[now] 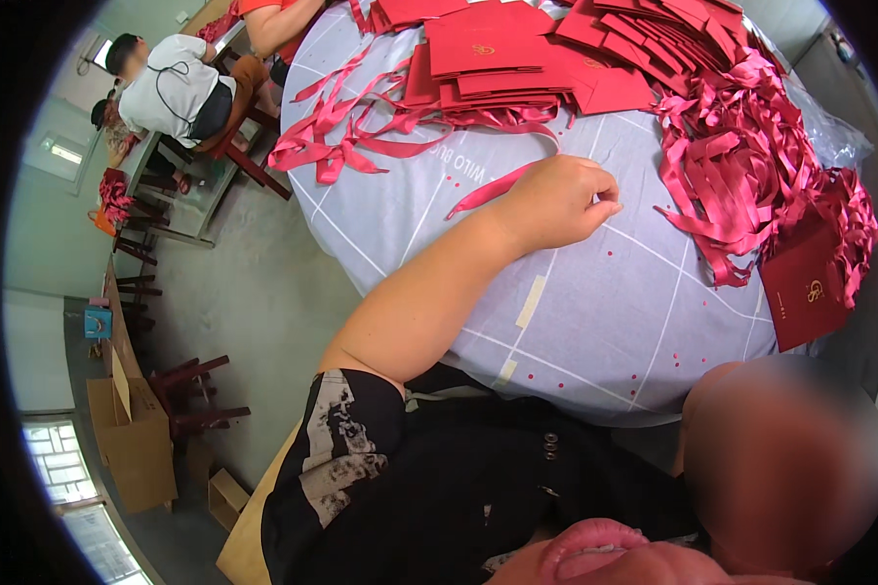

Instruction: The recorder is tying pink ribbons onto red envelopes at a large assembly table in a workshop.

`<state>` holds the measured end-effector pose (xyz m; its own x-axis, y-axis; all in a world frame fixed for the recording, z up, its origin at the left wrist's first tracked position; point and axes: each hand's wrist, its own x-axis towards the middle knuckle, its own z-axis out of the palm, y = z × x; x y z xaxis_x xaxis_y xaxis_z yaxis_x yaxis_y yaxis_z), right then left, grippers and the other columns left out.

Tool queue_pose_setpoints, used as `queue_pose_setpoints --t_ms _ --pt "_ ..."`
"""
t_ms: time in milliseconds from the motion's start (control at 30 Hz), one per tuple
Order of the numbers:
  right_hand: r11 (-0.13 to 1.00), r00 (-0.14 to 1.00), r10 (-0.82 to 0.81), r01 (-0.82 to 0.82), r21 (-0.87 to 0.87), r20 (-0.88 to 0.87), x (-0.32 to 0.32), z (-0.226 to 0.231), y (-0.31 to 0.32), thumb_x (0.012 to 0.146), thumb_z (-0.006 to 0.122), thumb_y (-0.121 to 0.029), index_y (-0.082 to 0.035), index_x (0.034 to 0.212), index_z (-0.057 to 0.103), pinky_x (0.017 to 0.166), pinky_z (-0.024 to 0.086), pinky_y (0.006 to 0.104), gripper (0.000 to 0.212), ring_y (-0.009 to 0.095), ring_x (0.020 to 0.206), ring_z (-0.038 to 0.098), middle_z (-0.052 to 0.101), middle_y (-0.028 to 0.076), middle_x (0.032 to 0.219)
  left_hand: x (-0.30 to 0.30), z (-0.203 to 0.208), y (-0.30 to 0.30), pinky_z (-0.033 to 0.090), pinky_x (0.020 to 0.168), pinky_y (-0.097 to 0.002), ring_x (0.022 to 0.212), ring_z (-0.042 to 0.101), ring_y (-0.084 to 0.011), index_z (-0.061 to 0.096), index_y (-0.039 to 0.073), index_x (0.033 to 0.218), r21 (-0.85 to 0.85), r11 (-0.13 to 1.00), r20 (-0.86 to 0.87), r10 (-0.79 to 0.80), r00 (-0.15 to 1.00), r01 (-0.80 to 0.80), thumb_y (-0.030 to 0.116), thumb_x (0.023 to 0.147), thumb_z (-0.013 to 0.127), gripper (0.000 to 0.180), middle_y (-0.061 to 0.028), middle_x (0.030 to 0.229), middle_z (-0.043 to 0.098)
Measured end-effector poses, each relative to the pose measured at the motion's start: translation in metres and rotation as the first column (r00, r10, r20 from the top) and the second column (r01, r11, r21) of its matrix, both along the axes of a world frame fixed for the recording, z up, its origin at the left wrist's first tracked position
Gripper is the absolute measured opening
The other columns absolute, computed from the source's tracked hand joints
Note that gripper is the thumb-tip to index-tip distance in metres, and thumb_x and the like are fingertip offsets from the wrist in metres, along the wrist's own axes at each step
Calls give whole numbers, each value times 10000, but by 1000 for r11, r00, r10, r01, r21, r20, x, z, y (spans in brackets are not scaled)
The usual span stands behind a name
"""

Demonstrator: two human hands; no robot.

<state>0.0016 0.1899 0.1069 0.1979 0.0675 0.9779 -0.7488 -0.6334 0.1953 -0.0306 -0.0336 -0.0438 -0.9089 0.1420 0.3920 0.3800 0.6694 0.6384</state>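
My left hand (566, 202) is over the round table, with its fingers curled and thumb and forefinger close together. Whether anything is pinched in them I cannot make out. A loose red ribbon (488, 192) runs beside my left wrist and partly under it. Beyond the hand lie stacked flat red paper bags (488, 44) with gold emblems. To the right is a big tangled heap of red ribbons (722, 166). One red bag (800, 297) hangs at the table's right edge below more ribbons. My right hand does not show; a blurred patch covers the lower right.
A grey tablecloth (576, 336) with white lines and small red dots covers the table. Clear plastic wrap (829, 127) lies beyond the ribbon heap. Another person in white (180, 88) sits at far left. Cardboard boxes (137, 444) and dark wooden stools (200, 395) stand on the floor.
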Motion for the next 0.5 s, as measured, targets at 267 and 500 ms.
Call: queue_pose_setpoints --t_ms 267,500 --pt "669 721 -693 637 383 9 -30 -41 23 959 521 -193 -89 1098 667 774 527 300 227 190 867 653 685 67 995 -8 -8 6 524 753 -456 826 662 -353 712 53 838 12 998 -38 -64 997 65 207 834 662 162 -147 846 691" --pt "233 732 -633 490 840 -251 -136 -112 -148 828 764 -250 -28 1405 474 1044 438 433 683 384 1253 521 555 222 1358 1 -9 1 534 743 -476 812 679 -343 714 73 817 -95 993 117 -51 992 63 257 835 673 190 -139 832 708"
